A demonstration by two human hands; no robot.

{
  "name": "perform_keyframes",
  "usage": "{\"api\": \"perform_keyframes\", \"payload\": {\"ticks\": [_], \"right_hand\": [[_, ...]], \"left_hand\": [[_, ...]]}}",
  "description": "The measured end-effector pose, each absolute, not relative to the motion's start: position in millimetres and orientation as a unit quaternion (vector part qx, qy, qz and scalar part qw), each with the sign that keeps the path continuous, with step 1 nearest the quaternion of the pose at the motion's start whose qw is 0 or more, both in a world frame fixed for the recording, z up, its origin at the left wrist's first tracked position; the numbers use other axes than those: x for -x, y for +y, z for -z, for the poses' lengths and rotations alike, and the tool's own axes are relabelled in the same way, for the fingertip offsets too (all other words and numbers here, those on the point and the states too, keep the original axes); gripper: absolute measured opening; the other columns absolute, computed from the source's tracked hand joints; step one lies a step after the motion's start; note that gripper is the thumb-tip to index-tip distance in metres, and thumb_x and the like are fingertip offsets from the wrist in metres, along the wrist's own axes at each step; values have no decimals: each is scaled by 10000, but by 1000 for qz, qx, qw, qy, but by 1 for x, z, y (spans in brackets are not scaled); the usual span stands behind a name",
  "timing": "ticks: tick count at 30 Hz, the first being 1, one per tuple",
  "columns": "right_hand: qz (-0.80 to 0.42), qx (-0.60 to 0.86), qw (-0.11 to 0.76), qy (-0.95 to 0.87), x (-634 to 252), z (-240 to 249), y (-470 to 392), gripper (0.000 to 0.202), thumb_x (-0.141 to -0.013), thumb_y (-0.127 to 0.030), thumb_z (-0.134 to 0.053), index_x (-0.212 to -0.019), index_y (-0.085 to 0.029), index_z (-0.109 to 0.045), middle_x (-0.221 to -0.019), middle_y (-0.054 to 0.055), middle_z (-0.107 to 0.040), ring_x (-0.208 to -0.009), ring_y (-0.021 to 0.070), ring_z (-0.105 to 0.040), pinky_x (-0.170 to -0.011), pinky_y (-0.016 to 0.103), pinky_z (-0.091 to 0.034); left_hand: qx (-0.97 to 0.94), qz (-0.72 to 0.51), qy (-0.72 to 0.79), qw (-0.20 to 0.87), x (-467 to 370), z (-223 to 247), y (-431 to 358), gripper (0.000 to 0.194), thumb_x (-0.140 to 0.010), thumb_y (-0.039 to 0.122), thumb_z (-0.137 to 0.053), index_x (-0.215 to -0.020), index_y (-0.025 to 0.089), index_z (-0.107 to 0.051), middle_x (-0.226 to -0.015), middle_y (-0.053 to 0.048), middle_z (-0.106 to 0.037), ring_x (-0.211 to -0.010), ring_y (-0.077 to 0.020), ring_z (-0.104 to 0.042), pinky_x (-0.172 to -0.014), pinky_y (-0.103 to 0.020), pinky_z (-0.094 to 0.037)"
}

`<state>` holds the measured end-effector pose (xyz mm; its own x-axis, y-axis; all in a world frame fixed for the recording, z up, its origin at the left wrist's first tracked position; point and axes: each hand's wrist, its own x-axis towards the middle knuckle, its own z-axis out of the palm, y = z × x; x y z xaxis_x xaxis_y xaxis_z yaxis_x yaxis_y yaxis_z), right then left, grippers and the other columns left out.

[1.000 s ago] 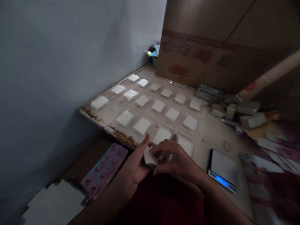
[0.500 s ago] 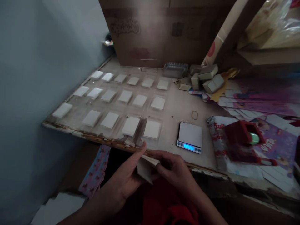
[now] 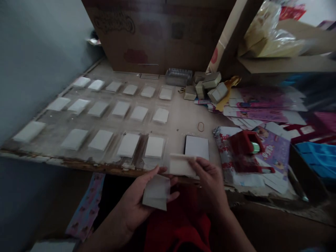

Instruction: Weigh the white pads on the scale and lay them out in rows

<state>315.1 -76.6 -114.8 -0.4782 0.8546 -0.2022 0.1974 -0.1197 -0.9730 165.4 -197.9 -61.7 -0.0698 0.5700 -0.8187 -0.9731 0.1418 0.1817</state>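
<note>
My left hand (image 3: pixel 135 196) is held low in front of the table edge, closed on a grey-looking stack of cards (image 3: pixel 156 192), with its fingers behind the stack. Pinched between the thumb and fingers of my right hand (image 3: pixel 211 180) is a thin batch of white cards (image 3: pixel 181 166). That batch is blurred and tilted, held just in front of a small digital scale (image 3: pixel 196 147), whose display is covered from view. Rows of white card stacks (image 3: pixel 154 146) lie on clear plastic to the left, the nearest row beyond my left hand.
Right of the scale sit a red tape dispenser (image 3: pixel 245 152) and purple printed sheets (image 3: pixel 275 150). A rubber band (image 3: pixel 201 126) lies behind the scale. Farther back are bundled card blocks (image 3: pixel 212 80), a clear plastic tray (image 3: pixel 178 77) and a large cardboard box (image 3: pixel 157 38). A wall borders the left.
My hands have moved apart. The right has drawn a thin batch of white cards away from the stack, up and right towards the scale. The view has turned to the right.
</note>
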Motion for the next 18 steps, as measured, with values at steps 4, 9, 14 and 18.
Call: {"api": "perform_keyframes", "payload": {"ticks": [4,9,14,18], "right_hand": [[-189,479,348,-783,-335,121,-35,294,-947,-294,-541,-1188,-228,-696,-1126,74,-738,-1003,262,-699,-893,356,-513],[-25,325,206,-923,-337,157,-22,407,-929,-99,-481,-1302,-202,-607,-1337,88,-630,-1275,287,-556,-1110,495,-352],[-72,335,235,-910,-332,151,-33,370,-921,-274,-602,-1284,-202,-599,-1287,112,-660,-1255,291,-565,-1104,554,-339],[-200,342,302,-867,-324,116,-48,251,-932,-256,-581,-1161,-216,-677,-1183,101,-696,-1161,242,-608,-998,432,-468]], "left_hand": [[215,-607,368,671,-157,68,-188,283,-863,187,-639,-1138,162,-574,-1043,-148,-692,-961,-279,-706,-888,-506,-558],[166,-638,305,688,-144,69,-178,301,-893,238,-607,-1178,142,-593,-1137,-178,-662,-1080,-276,-661,-977,-469,-510],[123,-643,247,714,-136,84,-180,510,-839,107,-543,-1347,136,-511,-1244,-208,-629,-1221,-326,-583,-1045,-508,-437],[68,-620,284,729,-139,92,-181,878,-652,-70,-493,-1480,194,-369,-1256,-187,-649,-1229,-300,-586,-1030,-441,-445]]}}
